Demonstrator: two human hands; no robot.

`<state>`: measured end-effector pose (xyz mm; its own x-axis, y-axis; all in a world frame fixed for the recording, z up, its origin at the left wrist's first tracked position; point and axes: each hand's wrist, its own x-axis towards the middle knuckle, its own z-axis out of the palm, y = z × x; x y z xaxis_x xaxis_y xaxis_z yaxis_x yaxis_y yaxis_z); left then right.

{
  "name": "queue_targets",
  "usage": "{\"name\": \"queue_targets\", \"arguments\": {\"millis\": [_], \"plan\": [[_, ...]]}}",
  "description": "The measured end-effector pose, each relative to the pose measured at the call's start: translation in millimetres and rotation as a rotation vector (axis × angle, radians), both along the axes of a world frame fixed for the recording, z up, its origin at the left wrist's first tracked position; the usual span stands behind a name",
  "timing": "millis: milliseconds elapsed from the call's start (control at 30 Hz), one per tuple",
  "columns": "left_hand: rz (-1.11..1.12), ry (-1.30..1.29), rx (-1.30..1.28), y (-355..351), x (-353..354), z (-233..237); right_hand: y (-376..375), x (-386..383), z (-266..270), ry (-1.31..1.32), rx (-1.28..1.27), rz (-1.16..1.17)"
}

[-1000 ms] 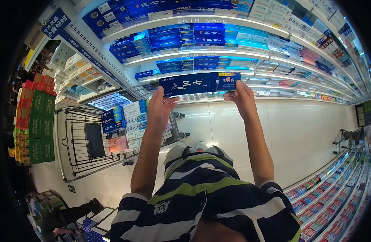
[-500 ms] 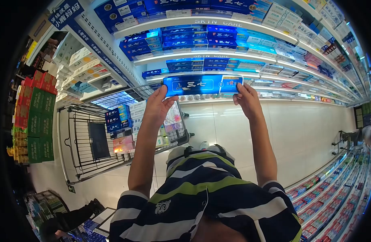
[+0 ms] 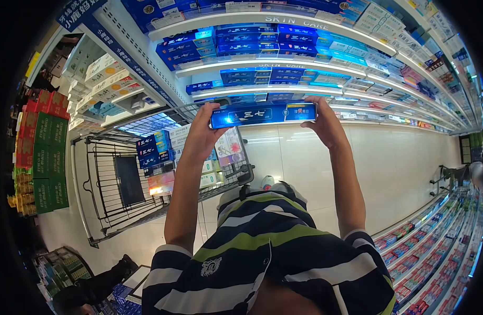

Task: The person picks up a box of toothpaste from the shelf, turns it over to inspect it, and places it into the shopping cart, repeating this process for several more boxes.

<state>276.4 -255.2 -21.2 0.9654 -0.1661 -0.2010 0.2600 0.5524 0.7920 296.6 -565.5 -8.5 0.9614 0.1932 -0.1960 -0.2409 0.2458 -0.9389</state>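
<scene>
A long blue box (image 3: 262, 114) with white characters is held level in front of the lower shelves, one end in each hand. My left hand (image 3: 203, 131) grips its left end, fingers closed on it. At the right end, my right hand (image 3: 324, 122) has its thumb below and fingers along the top edge. Just left of my left forearm stands a wire shopping cart (image 3: 100, 181) holding blue boxes (image 3: 153, 149), white boxes (image 3: 179, 139) and a pinkish box (image 3: 161, 184).
Shelves (image 3: 304, 67) of blue and white boxes run across the top and down the right. More shelves (image 3: 425, 252) line the lower right. Red and green boxes (image 3: 49, 147) are stacked at the left. A person's dark-clothed leg (image 3: 102, 278) shows at lower left.
The blue box has tilted slightly, its lower side face showing less evenly lit. Fingers of my right hand have moved up onto the box's top edge. The view has shifted slightly.
</scene>
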Motion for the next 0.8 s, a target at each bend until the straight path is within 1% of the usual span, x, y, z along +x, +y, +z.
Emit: {"name": "queue_targets", "arguments": {"millis": [33,67,133,200,267,300,367,500,533,567,600,633,667,700,767,800], "plan": [[0.022,-0.03,0.061,1.4,0.9,-2.7,1.3,0.8,-1.2,-0.026,-0.06,-0.024],[0.019,-0.028,0.06,2.0,1.1,-0.9,2.6,-0.3,3.9,-0.017,0.014,-0.014],[-0.016,-0.008,0.054,3.7,-0.1,5.4,-2.9,5.1,-10.9,-0.053,0.036,0.022],[0.013,0.0,0.05,1.7,-2.5,14.8,3.3,4.6,-4.5,-0.092,0.06,0.059],[0.041,0.007,0.045,2.3,-0.3,13.6,10.8,-0.7,5.7,-0.084,0.065,-0.075],[0.052,-0.008,0.041,5.1,2.0,7.3,9.6,-0.2,4.9,-0.083,0.064,-0.077],[0.061,-0.023,0.035,9.6,5.8,-1.6,4.6,1.9,1.8,0.011,0.061,-0.026],[-0.029,-0.047,-0.017,17.9,12.1,-17.8,-0.3,5.9,-1.3,0.065,-0.011,0.038],[-0.061,-0.054,-0.036,20.0,13.6,-22.6,-1.3,7.1,-2.5,0.043,0.002,0.053],[-0.062,-0.054,-0.037,18.1,12.5,-17.0,-0.5,7.5,-1.5,0.022,0.015,0.069],[-0.062,-0.037,0.007,16.0,9.8,-11.1,0.4,6.3,0.1,0.023,0.014,0.069],[-0.061,-0.019,0.05,14.3,7.8,-4.7,1.6,3.9,3.4,-0.033,0.0,0.066],[-0.06,-0.019,0.05,14.4,7.6,-0.8,3.4,3.2,6.2,-0.09,-0.015,0.064],[-0.078,-0.019,0.071,14.7,7.6,2.5,3.0,3.9,6.9,-0.09,-0.015,0.064],[-0.097,-0.019,0.091,16.6,8.1,1.3,-1.0,4.6,7.7,-0.097,-0.114,0.151],[-0.117,-0.034,0.135,19.8,9.4,-3.2,-2.4,5.2,4.3,-0.098,-0.115,0.15]]}}
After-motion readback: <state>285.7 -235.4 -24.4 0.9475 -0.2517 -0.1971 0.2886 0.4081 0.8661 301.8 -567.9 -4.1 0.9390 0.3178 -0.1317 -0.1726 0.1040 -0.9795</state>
